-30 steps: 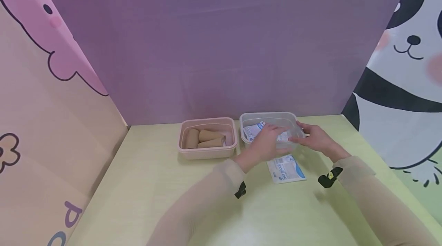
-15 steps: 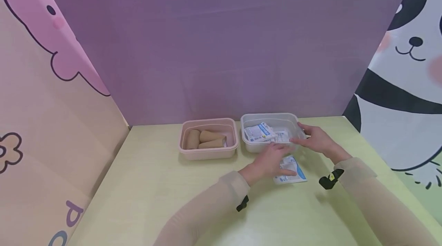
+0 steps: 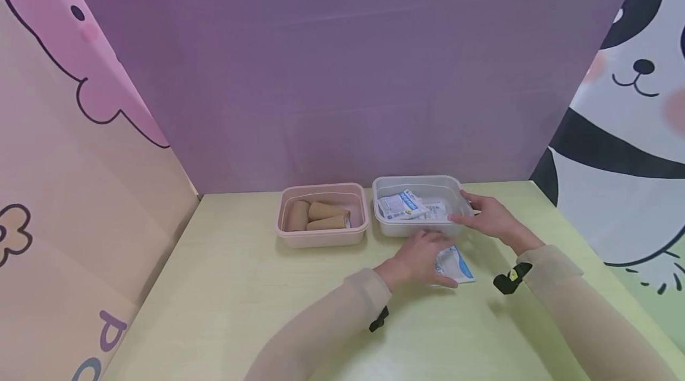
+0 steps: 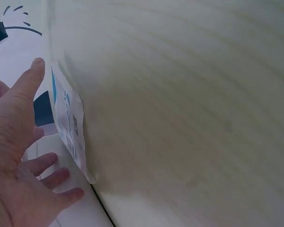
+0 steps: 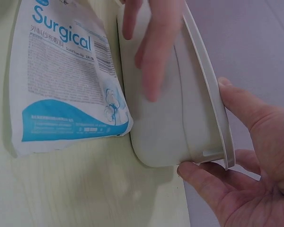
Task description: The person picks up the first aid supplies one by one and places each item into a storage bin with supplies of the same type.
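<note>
My right hand [image 3: 492, 220] grips the right end of a white plastic box [image 3: 398, 228], its thumb at the rim and fingers against the side wall. Inside the box lie white-and-blue packets [image 3: 404, 205]. In front of it a gauze dressing packet [image 5: 66, 75] marked "Surgical" lies flat on the table. My left hand [image 3: 420, 259] is over that packet, fingers spread and partly hiding it in the head view. The left wrist view shows the thumb and fingers apart, either side of the dressing packet [image 4: 68, 118], with nothing gripped.
Left of the white box stands a pink box [image 3: 321, 240] holding tan rolls [image 3: 326, 214]. A purple backdrop [image 3: 342, 72] rises right behind both boxes. Printed panels flank the pale table [image 3: 230, 298] on either side.
My left hand has come from over the white box down toward me to the dressing packet, uncovering the packets inside the box. My right hand keeps its hold on the box.
</note>
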Demonstrator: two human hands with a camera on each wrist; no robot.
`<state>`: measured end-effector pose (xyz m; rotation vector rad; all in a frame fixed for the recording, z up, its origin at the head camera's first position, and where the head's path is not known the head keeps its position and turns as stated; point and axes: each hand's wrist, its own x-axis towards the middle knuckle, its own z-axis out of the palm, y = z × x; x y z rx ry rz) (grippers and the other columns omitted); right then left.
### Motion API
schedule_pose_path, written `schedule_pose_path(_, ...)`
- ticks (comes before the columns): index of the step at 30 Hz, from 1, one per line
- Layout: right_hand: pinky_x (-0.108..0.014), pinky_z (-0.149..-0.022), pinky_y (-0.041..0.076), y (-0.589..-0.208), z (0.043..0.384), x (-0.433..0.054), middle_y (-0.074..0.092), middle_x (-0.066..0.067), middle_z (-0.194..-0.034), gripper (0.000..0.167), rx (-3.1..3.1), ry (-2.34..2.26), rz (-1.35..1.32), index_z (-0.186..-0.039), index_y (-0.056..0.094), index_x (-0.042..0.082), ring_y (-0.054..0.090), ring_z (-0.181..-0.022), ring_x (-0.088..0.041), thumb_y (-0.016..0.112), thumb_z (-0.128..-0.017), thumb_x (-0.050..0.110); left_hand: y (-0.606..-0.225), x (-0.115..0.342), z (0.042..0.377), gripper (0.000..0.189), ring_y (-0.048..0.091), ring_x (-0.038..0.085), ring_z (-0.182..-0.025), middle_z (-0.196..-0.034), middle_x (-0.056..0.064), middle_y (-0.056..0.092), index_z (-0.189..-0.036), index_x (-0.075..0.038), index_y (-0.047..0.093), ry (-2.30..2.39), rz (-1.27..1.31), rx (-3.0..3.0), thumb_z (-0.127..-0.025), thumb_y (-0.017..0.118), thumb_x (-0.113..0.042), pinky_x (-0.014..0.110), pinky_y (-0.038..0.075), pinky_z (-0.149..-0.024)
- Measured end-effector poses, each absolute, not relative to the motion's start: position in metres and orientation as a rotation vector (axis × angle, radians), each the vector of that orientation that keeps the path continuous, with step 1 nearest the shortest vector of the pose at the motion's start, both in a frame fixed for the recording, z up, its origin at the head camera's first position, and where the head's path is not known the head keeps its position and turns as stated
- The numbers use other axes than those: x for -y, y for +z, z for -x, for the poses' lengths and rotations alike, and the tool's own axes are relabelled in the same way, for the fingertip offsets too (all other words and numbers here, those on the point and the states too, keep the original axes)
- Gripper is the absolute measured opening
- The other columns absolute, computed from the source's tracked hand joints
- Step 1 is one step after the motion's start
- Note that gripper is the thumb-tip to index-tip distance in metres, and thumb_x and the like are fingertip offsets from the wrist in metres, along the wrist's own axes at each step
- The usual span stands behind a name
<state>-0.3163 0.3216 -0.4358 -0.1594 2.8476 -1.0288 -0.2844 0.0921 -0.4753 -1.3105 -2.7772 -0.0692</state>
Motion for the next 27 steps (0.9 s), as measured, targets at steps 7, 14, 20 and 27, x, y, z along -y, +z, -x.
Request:
schedule_pose_path(7,-0.067,-0.108,0.052,-0.4386,0.3190,-0.3231,0.038,-0.040,-0.161,0.105,-2.856,-1.024,0.162,-0.168,0.015,0.000,0.050,-0.141,-0.055,0.072,-0.099,0.054,-0.4848,-0.0934,0.2810,0.092,0.042,0.016,-0.151,-0.169,-0.005,0.044,-0.161,-0.032,0.047,0.001,1.323,2.850,-0.085,0.071,-0.078,0.029,0.034,-0.125)
schedule_pose_path(14,-0.069,-0.109,0.050,-0.4397,0.3194,-0.3235,0.038,-0.041,-0.161,0.105,-2.857,-1.018,0.154,-0.168,0.015,0.000,0.047,-0.143,-0.056,0.072,-0.099,0.054,-0.4845,-0.0943,0.2768,0.086,0.043,0.013,-0.147,-0.165,-0.008,0.047,-0.160,-0.035,0.048,-0.009,1.312,2.905,-0.087,0.073,-0.074,0.028,0.035,-0.124)
schedule_pose_path(20,-0.068,-0.108,0.051,-0.4399,0.3180,-0.3222,0.039,-0.041,-0.160,0.104,-2.853,-1.027,0.157,-0.168,0.016,-0.001,0.049,-0.142,-0.056,0.072,-0.099,0.053,-0.4847,-0.0962,0.2778,0.077,0.053,0.007,-0.139,-0.151,-0.013,0.061,-0.154,-0.031,0.057,-0.030,1.328,2.861,-0.088,0.077,-0.066,0.023,0.036,-0.120)
schedule_pose_path(27,-0.067,-0.109,0.051,-0.4374,0.3167,-0.3209,0.038,-0.041,-0.161,0.104,-2.853,-1.032,0.152,-0.168,0.016,-0.001,0.048,-0.143,-0.056,0.073,-0.098,0.053,-0.4797,-0.0902,0.2797,0.073,0.059,0.006,-0.134,-0.144,-0.013,0.068,-0.145,-0.027,0.067,-0.154,1.340,2.789,-0.082,0.087,-0.058,0.019,0.038,-0.117)
